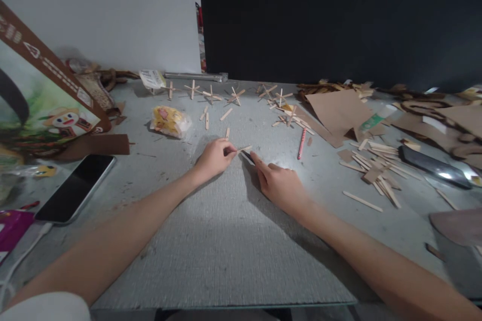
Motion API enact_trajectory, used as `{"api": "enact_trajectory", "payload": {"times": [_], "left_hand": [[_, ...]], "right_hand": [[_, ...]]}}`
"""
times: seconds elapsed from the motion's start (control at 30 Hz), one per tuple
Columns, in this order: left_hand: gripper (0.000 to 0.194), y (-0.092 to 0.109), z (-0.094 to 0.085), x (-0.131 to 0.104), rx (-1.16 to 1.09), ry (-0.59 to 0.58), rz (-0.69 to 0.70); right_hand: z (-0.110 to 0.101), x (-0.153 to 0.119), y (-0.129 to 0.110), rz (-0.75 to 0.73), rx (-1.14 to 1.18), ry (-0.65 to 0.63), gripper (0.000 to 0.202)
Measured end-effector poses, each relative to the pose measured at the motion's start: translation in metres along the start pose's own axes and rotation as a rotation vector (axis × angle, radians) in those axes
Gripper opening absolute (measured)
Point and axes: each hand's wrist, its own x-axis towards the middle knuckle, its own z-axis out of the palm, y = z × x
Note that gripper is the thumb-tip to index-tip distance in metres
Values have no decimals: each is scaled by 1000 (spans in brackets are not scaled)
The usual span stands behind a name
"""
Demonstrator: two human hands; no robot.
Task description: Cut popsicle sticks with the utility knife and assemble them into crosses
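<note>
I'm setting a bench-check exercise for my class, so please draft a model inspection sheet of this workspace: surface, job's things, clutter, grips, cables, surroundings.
Surface: grey tabletop, speckled with debris; crossed sticks along the back.
Job's things: thin wooden stick; dark tool.
Clutter: phone, stick pile, cardboard, yellow packet.
Grips: left hand pinches the stick; right hand holds the tool.
Cables: white cable at the phone's near end.
Surroundings: pale wall and black panel behind.

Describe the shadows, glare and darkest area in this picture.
Head view: a dark shadow lies on the tabletop beside the right hand; head view: white glare spots the glossy black object at far right; head view: the black panel shows almost no detail.
</note>
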Motion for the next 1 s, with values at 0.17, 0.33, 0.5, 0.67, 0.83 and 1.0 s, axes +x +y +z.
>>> {"api": "enact_trajectory", "payload": {"times": [0.17,0.33,0.5,0.67,0.83,1.0], "left_hand": [[11,0,1,0,1,1,3],[12,2,0,0,5,5,3],[12,2,0,0,2,1,-9],[11,2,2,0,10,10,-23],[13,3,2,-1,9,10,-20],[14,3,3,-2,4,13,-13]], "right_hand": [[-2,1,-1,-1,-47,-24,60],[0,2,-2,-7,-87,-21,58],[5,4,-2,-14,-93,-12,60],[2,7,-2,-28,-71,-42,65],[-2,5,-4,-35,-67,-65,69],[-2,5,-7,-30,-84,-89,72]]}}
